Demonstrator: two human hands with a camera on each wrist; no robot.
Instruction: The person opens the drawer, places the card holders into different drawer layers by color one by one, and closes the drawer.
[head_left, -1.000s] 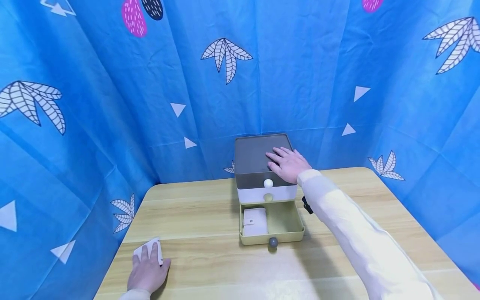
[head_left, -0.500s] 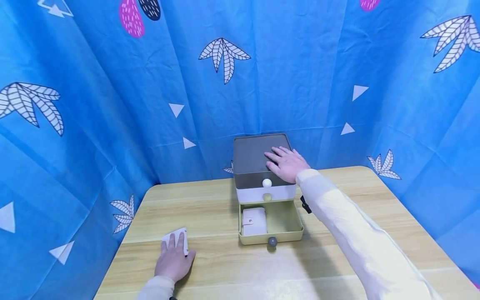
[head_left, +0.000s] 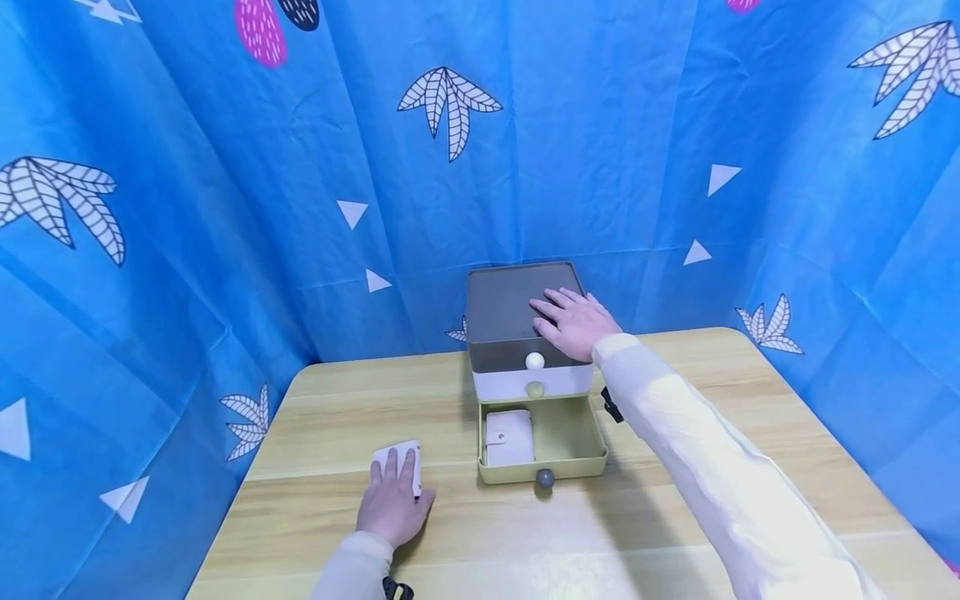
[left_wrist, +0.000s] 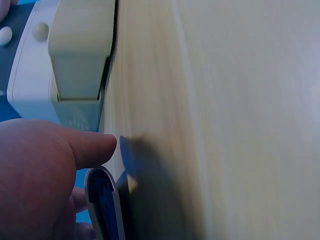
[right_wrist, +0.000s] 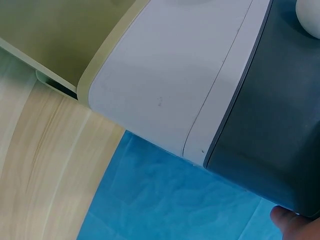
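The left hand (head_left: 394, 505) lies over a small white wallet-like case (head_left: 401, 446) on the table, left of a small drawer cabinet (head_left: 501, 302). Its straight fingers rest on the case, with the thumb spread to the right. In the left wrist view, the case (left_wrist: 104, 202) shows a rounded, folded edge with dark blue inside. Fingers spread, the right hand (head_left: 576, 325) rests on the cabinet's dark grey top. The bottom, pale green drawer (head_left: 573, 472) is pulled out. A white wallet (head_left: 512, 438) with a snap strap lies in that drawer's left half.
A grey knob (head_left: 545, 478) sticks out from the drawer front. Above it, the white and grey drawers are pushed in. The wooden table (head_left: 360, 400) ends at a blue patterned curtain (head_left: 585, 167) behind and at both sides.
The left hand has moved right and slightly away across the table, taking the white case along towards the cabinet. The right hand stays on the cabinet top, and the drawer stays pulled out.
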